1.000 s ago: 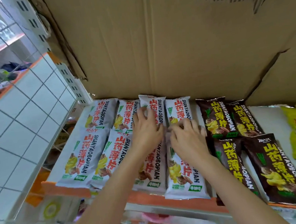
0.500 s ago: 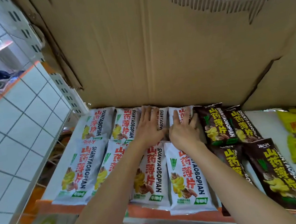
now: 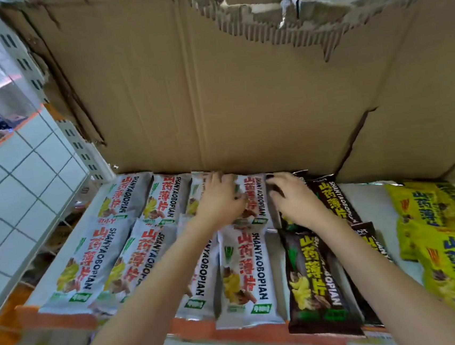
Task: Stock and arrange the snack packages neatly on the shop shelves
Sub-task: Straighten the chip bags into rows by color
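Observation:
White snack packets with red lettering lie in two rows on the shelf (image 3: 369, 200). My left hand (image 3: 219, 199) rests flat on the back-row white packets, its thumb touching one white packet (image 3: 254, 197). My right hand (image 3: 293, 200) lies with straight fingers on a back-row brown packet (image 3: 334, 198), at the seam with the white ones. In the front row, a white packet (image 3: 244, 273) lies beside a brown packet (image 3: 311, 278). Both forearms cover parts of the front row.
A torn cardboard sheet (image 3: 213, 90) forms the back of the shelf. Yellow packets (image 3: 450, 248) are piled at the right. A white tiled wall (image 3: 14, 193) and a slotted upright (image 3: 79, 147) stand on the left. The shelf's orange front edge (image 3: 196, 325) runs below the packets.
Both hands have slid further back along the shelf. My right hand has shifted right from the white packet onto the brown one. The view has tilted up.

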Tool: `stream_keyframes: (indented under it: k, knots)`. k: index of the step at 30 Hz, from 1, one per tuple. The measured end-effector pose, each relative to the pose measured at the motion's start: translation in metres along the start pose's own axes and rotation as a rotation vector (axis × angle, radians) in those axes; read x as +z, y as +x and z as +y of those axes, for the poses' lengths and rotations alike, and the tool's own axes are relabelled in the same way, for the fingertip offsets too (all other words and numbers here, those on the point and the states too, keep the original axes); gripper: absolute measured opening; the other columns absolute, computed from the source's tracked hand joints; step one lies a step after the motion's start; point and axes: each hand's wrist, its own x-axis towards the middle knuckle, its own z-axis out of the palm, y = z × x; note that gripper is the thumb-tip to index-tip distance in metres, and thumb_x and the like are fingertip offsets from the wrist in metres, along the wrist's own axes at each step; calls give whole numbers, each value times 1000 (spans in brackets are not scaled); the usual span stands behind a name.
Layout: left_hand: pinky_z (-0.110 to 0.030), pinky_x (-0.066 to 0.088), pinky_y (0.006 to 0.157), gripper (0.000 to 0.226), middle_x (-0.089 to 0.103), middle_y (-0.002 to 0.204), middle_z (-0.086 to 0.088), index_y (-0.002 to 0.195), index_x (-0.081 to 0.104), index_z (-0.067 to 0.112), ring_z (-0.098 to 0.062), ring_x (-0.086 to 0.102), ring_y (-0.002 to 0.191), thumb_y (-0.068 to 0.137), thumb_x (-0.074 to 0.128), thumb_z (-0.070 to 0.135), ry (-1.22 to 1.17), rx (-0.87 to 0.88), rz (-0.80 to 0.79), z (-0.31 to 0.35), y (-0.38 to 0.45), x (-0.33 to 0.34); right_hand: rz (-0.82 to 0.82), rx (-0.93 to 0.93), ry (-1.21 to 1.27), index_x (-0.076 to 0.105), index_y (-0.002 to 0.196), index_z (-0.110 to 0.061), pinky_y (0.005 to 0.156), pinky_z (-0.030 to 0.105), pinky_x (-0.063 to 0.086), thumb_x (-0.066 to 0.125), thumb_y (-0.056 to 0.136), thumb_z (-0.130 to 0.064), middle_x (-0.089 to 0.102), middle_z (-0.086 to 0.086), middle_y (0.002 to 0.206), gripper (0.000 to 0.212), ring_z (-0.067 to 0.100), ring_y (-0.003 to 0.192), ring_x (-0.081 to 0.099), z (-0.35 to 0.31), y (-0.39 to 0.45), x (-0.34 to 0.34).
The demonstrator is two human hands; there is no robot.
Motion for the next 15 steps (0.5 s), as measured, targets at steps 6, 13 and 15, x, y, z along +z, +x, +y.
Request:
stream_keyframes:
  k: [6,13,15]
  knots:
    - [-42,26,108,59,28,136,-18,138,34,14,-40,26,129,85,57,30,-169,75,-84,84,-4,49,57,346,-178,45,133,-26,106,45,30,55,87,-40,31,8,140,49,31,130,25,67,-32,-23]
    - [-52,21,108,83,-14,152,-15,146,9,27,-49,13,134,82,59,40,-87,-107,-229,118,17,90,-110,375,-143,21,144,-26,108,47,29,54,82,-42,10,6,153,72,41,133,24,95,-42,-30]
    - [-50,20,109,85,-13,152,-15,147,11,25,-50,12,134,80,62,38,-95,-88,-223,119,18,92,-108,394,-155,18,146,-25,107,45,30,56,83,-41,11,9,152,76,42,132,26,100,-45,-30]
